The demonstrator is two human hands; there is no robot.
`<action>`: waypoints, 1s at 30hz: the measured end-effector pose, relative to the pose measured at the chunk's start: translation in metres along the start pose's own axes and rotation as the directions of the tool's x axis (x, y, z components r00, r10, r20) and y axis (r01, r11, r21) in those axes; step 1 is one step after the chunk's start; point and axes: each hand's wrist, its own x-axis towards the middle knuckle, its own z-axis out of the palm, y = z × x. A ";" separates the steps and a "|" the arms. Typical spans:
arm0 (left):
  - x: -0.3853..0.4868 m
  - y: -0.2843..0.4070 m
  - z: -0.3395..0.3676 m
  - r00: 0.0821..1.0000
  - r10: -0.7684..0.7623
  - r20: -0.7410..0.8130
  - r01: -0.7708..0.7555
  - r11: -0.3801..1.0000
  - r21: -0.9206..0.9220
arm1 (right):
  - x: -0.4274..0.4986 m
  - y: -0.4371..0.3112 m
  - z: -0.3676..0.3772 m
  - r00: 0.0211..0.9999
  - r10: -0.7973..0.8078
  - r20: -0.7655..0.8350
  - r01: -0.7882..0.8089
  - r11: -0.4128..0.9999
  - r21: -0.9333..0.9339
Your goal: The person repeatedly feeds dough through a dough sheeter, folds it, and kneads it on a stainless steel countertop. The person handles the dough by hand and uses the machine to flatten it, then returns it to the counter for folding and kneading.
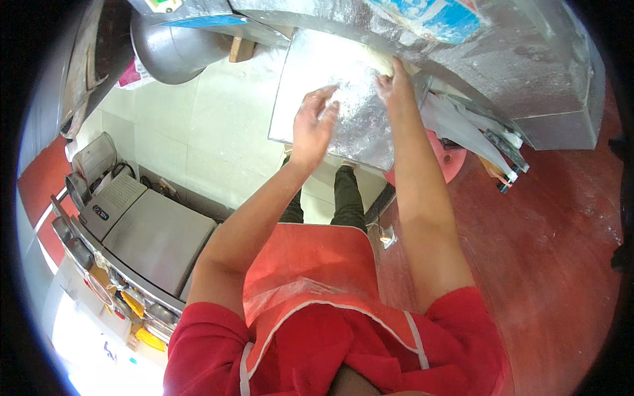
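Observation:
A metal tray-like surface (364,141) dusted with white flour (346,99) lies in front of me, below a large metal machine. My left hand (315,121) is over its middle, slightly blurred, fingers apart and holding nothing that I can see. At the surface's far right edge, my right hand (395,84) reaches to a pale piece of what looks like dough (379,60), beside the machine's lower edge. Whether the fingers grip the dough cannot be told. Glare hides part of the surface's far side.
The floury metal machine (500,74) curves across the top right. A metal bowl (173,54) stands at the upper left. A grey lidded appliance (156,237) is at lower left, beside a rack of utensils. Right of the tray lie a pink round lid-like thing (448,166) and plastic sheeting (450,119).

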 end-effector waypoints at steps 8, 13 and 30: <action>0.131 -0.070 0.034 0.836 -0.446 0.321 0.519 0.450 -0.726 | -0.073 0.012 -0.030 0.860 -0.140 0.490 0.112 0.990 0.086; 0.110 -0.094 0.040 0.871 -0.441 0.217 0.413 0.416 -0.810 | -0.130 0.057 -0.111 0.872 0.114 0.476 -0.105 0.993 -0.045; 0.089 -0.060 -0.035 0.804 0.407 0.434 -0.542 0.200 0.816 | -0.076 -0.003 -0.064 0.342 -0.257 0.904 0.798 -0.428 -0.424</action>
